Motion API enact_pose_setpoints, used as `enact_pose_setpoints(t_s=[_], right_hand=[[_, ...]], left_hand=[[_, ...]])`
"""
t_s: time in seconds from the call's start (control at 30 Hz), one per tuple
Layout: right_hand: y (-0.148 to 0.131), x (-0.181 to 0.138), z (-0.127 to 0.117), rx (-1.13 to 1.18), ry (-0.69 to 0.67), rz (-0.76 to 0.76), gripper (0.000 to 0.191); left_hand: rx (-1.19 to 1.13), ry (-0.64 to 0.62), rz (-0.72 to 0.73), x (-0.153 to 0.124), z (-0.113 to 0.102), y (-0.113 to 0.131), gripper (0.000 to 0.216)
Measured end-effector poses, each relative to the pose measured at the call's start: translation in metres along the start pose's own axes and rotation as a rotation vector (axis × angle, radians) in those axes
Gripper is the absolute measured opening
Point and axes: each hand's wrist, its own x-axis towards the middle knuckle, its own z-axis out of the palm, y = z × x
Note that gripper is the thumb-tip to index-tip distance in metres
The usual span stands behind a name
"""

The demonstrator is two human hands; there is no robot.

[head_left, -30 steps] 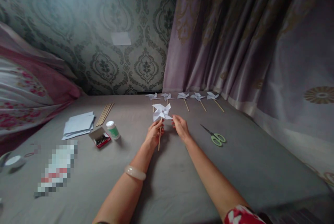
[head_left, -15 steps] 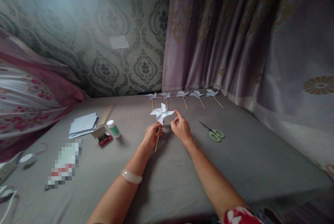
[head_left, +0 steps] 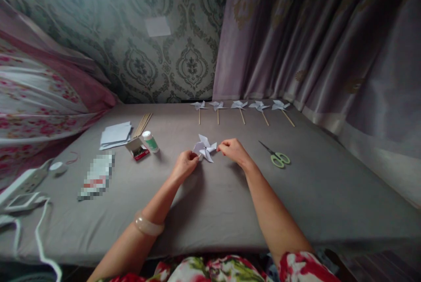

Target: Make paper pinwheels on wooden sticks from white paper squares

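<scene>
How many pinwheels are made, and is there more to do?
Five white paper pinwheels on wooden sticks lie finished in a row by the purple curtain. The left hand and right hand hold a sixth white paper pinwheel. A stack of white paper sheets and a bundle of bare wooden sticks lie unused, so more could follow.

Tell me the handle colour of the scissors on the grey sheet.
Light green, on the dark-bladed scissors; head view.

A pale, glassy bangle point(head_left: 148, 225) is worn on the wrist well behind the fingers of the left hand point(head_left: 184, 165), both forearms are left bare, and a red sleeve point(head_left: 304, 266) printed with white and green flowers is seen far behind the fingers of the right hand point(head_left: 232, 149).
</scene>
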Motion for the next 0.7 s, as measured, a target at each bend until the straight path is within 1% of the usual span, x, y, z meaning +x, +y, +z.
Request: enact_pose_setpoints(t_s=[0.07,0.17,0.23,0.3,0.37,0.43,0.5,0.57,0.7], right_hand=[[0.006,0.003,0.004,-0.024,0.085,-0.004,0.020],[0.014,0.007,0.015,-0.064,0.134,-0.034,0.025],[0.017,0.008,0.024,-0.147,0.164,-0.093,0.029],[0.020,0.009,0.033,-0.265,0.191,-0.132,0.032],[0.022,0.010,0.041,-0.353,0.192,-0.129,0.036],[0.022,0.011,0.046,-0.397,0.172,-0.128,0.038],[0.023,0.011,0.048,-0.431,0.148,-0.138,0.039],[0.023,0.011,0.049,-0.465,0.123,-0.135,0.038],[0.023,0.009,0.049,-0.519,0.086,-0.117,0.038]], left_hand=[[0.176,0.023,0.073,-0.005,-0.002,0.002,0.014],[0.313,0.060,0.124,-0.009,-0.005,0.004,0.015],[0.370,0.102,0.171,-0.007,-0.009,0.003,0.018],[0.414,0.147,0.249,-0.001,-0.013,0.002,0.019],[0.429,0.170,0.327,0.007,-0.015,0.000,0.014],[0.420,0.174,0.373,0.017,-0.015,-0.001,0.006],[0.429,0.159,0.381,0.026,-0.011,-0.002,0.006],[0.474,0.126,0.367,0.033,-0.006,-0.004,0.010],[0.648,0.066,0.333,0.038,0.001,-0.008,0.024]])
